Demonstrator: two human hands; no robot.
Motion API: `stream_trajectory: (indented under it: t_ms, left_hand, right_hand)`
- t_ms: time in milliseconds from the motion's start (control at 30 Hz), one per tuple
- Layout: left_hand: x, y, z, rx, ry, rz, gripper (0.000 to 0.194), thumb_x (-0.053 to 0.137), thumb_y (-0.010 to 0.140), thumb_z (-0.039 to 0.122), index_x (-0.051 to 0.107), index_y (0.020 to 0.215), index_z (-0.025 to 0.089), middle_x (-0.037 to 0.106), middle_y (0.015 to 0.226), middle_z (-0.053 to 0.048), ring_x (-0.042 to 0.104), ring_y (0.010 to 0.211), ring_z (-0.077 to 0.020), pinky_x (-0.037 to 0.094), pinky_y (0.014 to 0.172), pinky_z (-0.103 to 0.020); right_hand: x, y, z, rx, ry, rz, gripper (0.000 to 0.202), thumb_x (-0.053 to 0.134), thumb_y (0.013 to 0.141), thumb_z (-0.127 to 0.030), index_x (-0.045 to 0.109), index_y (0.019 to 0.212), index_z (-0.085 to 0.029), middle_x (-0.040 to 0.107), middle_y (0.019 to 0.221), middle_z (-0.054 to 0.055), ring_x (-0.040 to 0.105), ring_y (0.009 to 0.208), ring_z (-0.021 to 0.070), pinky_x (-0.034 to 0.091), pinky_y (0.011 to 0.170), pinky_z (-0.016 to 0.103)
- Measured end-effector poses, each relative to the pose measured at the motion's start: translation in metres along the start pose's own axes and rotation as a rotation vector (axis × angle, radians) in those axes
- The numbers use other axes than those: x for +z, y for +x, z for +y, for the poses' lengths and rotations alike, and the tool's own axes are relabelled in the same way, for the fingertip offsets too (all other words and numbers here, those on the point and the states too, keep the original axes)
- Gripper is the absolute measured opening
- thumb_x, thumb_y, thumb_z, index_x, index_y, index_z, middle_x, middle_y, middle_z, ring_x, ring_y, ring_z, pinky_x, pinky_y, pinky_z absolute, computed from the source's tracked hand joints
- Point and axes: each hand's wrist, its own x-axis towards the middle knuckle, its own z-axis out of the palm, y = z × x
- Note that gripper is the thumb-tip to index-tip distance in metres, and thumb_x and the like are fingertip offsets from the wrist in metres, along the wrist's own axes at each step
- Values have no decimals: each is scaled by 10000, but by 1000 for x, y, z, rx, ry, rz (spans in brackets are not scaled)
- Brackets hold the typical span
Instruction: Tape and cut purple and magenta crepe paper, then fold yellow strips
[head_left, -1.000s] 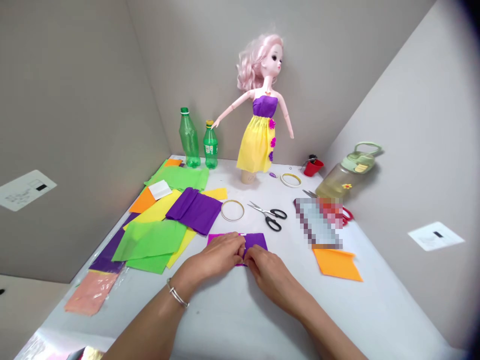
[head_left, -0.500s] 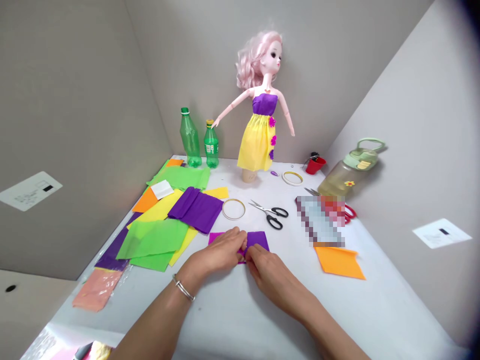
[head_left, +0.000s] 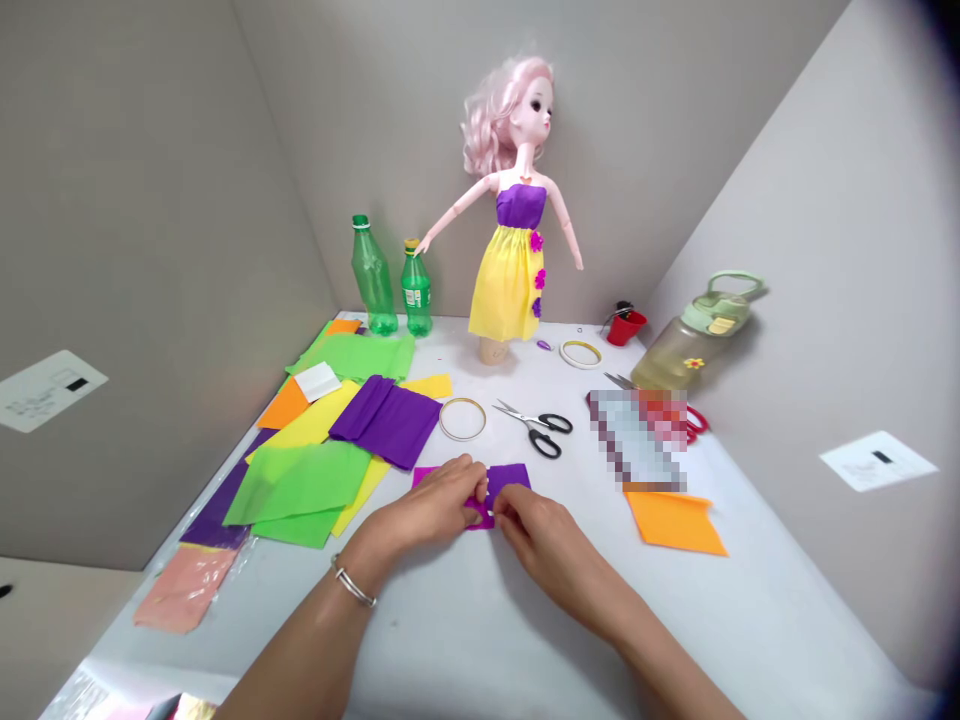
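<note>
My left hand [head_left: 442,500], a silver bangle at its wrist, rests with curled fingers on a magenta paper piece [head_left: 480,521], largely covered by that hand. My right hand [head_left: 534,522] is closed in a pinch at the lower edge of a purple paper piece [head_left: 511,478], which lies beside the magenta one on the white table [head_left: 450,620]. What sits between the right fingertips is too small to make out. Black-handled scissors [head_left: 541,430] lie open beyond the hands, beside a roll of tape [head_left: 463,419].
A pink-haired doll [head_left: 510,270] stands at the back beside green bottles [head_left: 373,280]. Folded purple paper [head_left: 390,420] and green paper [head_left: 304,485] lie left. At right are orange paper [head_left: 675,522], red-handled scissors [head_left: 697,422] and a water bottle [head_left: 679,345].
My hands have drawn slightly apart at the fingertips, showing more of the seam between the magenta and purple pieces. The whole view has shifted slightly.
</note>
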Motion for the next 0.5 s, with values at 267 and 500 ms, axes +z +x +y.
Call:
stream_trajectory:
  t_ms: [267,500]
  left_hand:
    - [-16,-6,0,41,-88,0,180,500,807,87,558,925,210,571,936,-6,520,858,-164,413,715,-250]
    - [-22,-5,6,35,-162,80,231,472,826,98,603,987,200,623,973,-24,543,869,-168,440,732,-250]
  right_hand:
    - [-14,-2,4,-7,292,-103,152,463,945,-224,553,822,-224,529,715,-49,447,659,131,316,595,240]
    - [-7,-4,6,-44,105,-63,167,453,941,-182,586,854,-231,630,808,-23,521,715,155,341,646,267]
